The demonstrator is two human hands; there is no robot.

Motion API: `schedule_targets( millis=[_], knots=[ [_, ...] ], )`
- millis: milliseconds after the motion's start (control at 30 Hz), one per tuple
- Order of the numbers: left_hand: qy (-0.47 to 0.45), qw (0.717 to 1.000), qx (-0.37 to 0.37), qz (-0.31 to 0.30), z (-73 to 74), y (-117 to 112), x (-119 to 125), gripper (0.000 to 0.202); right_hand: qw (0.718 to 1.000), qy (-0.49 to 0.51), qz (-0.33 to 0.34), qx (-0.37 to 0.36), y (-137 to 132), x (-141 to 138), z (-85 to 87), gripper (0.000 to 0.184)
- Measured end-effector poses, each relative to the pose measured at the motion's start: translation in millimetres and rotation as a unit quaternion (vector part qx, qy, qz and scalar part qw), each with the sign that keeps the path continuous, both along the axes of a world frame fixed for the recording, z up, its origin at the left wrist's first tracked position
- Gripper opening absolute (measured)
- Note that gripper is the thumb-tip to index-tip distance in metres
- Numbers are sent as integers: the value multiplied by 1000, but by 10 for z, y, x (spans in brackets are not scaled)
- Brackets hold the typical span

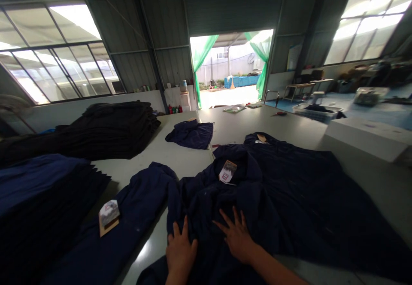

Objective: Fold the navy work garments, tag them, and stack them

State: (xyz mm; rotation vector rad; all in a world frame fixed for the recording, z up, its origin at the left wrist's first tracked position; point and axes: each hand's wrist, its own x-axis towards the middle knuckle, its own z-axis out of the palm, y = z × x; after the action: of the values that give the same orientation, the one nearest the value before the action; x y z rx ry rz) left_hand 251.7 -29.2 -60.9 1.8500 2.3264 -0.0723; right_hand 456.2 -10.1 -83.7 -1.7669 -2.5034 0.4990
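Observation:
A navy blue jacket (206, 195) lies spread on the table in front of me, its collar towards the far side and a printed hang tag (228, 172) at the neck. My left hand (181, 250) rests on its left part, fingers spread. On the jacket's middle lies my right hand (236, 235), flat with the fingers apart. To the left is another navy garment (141, 195) bearing a hang tag (108, 215). A further navy garment (309, 186) stretches out on the right, with a brown tag (261, 138) at its top.
Stacks of black garments (109, 126) and navy garments (41, 190) stand at the left. A small folded navy piece (191, 134) lies farther up the table (247, 124). A white box (367, 137) sits at the right edge, near a white basket (317, 112). A red-handled tool (279, 113) lies at the back.

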Motion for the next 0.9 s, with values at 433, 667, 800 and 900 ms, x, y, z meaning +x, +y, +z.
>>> schedule_targets(
  millis=[433, 667, 800, 900],
  knots=[
    [-89, 991, -72, -63, 159, 35, 1141, 41, 975, -97, -198, 0, 224, 1498, 65, 69],
    [-45, 994, 35, -90, 527, 599, 901, 66, 978, -24, -174, 107, 420, 1716, 568, 66],
    [-232, 970, 0, -71, 425, 1011, 896, 103, 946, -22, -321, 43, 702, 1942, 549, 99],
    [-289, 955, -71, -19, 302, 1054, 891, 118, 942, 68, -315, -93, 721, 1942, 465, 112]
  ],
)
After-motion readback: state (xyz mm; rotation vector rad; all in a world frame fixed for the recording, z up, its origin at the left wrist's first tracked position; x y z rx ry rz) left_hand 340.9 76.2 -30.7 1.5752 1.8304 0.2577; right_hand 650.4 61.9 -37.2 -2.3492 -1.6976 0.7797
